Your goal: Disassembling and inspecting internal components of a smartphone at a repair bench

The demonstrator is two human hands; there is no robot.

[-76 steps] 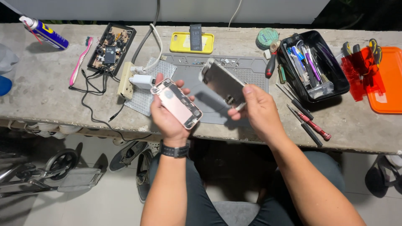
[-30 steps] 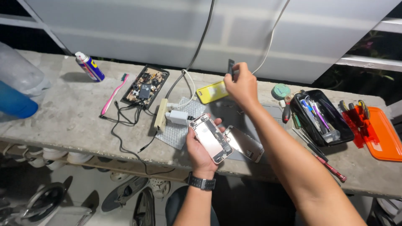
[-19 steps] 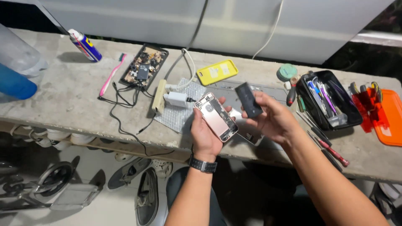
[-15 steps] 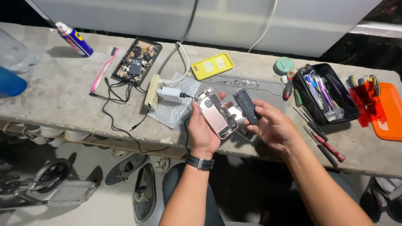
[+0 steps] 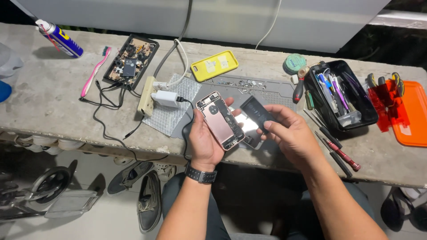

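Viewpoint: looking down from the person's head at a long concrete workbench (image 5: 40, 102); the person's forearms reach up from the bottom edge of the view.
Left hand: the left hand (image 5: 205, 140), with a dark wristwatch (image 5: 201, 174) on the wrist, cradles an opened rose-gold phone body (image 5: 220, 120); fingers wrap its back and edges; the phone faces up, tilted, showing its inner circuitry.
Right hand: the right hand (image 5: 291, 135) pinches a flat black phone battery (image 5: 258, 114) between thumb and fingertips; the battery sits just right of the phone body, close beside it, held above the bench edge.
Between the hands: a shiny detached screen panel (image 5: 250, 132) lies below and partly behind the battery; whether it rests on the bench or on fingers cannot be told.
Under the work: a grey repair mat (image 5: 271, 86) with small loose screws and parts scattered along its far edge.
Left of the mat: a white charger (image 5: 165, 98) on bubble wrap, plugged into a cream power strip (image 5: 147, 90); black cables trail off it.
Farther left: an open black case of circuit parts (image 5: 130, 65); a pink toothbrush (image 5: 95, 72); a blue and yellow spray can (image 5: 59, 38).
Behind the mat: a yellow phone case (image 5: 215, 65); a round green tin (image 5: 294, 62).
Right side: a black tray of tools (image 5: 341, 95); loose screwdrivers (image 5: 337, 151) beside it; an orange tray (image 5: 411, 113) at the far right.
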